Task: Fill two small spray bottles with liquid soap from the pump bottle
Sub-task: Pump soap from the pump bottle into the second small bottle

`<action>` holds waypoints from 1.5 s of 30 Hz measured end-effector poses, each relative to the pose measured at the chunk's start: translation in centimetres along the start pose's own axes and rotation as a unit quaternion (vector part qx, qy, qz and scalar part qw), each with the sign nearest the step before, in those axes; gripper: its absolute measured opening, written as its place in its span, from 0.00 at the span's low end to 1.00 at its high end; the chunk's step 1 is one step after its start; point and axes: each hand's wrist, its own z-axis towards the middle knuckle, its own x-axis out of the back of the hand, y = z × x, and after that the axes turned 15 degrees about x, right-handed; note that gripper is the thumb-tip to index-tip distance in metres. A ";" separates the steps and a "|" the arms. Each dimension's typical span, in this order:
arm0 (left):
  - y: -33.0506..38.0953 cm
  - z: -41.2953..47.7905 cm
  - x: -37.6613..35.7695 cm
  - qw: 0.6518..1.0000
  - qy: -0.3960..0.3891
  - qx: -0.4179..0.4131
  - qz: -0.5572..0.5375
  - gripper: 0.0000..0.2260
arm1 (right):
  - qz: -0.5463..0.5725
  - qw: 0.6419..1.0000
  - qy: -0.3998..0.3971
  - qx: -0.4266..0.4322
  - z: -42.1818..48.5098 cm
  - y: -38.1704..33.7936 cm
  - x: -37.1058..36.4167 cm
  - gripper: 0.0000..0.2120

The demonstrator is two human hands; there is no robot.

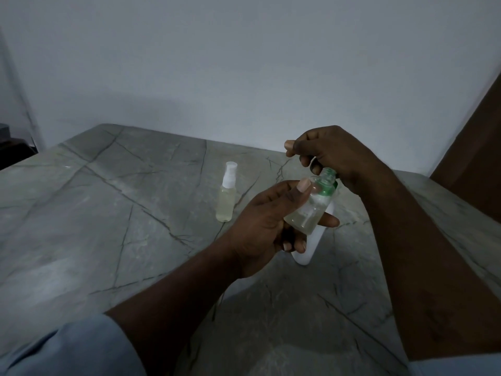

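Observation:
My left hand [265, 221] holds a small clear spray bottle [309, 213] tilted to the right, with its cap off and its threaded neck open. Pale liquid fills its lower part. Right behind it stands the white pump bottle [306, 253], mostly hidden, with a green collar [330, 190] showing by the small bottle's neck. My right hand [339, 156] is closed over the pump bottle's top, so the pump head is hidden. A second small spray bottle [226, 199], with a white spray cap on and full of pale yellowish liquid, stands upright on the table to the left.
The grey marble-patterned table [108, 199] runs back to a plain white wall. A brown panel [471, 147] rises at the right edge. Something dark [10, 150] sits at the far left past the table.

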 end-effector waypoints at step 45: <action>0.1 -0.2 -0.2 1.000 -0.002 -0.012 -0.012 0.18 | -0.007 1.000 -0.001 -0.008 0.2 0.4 -0.4 0.11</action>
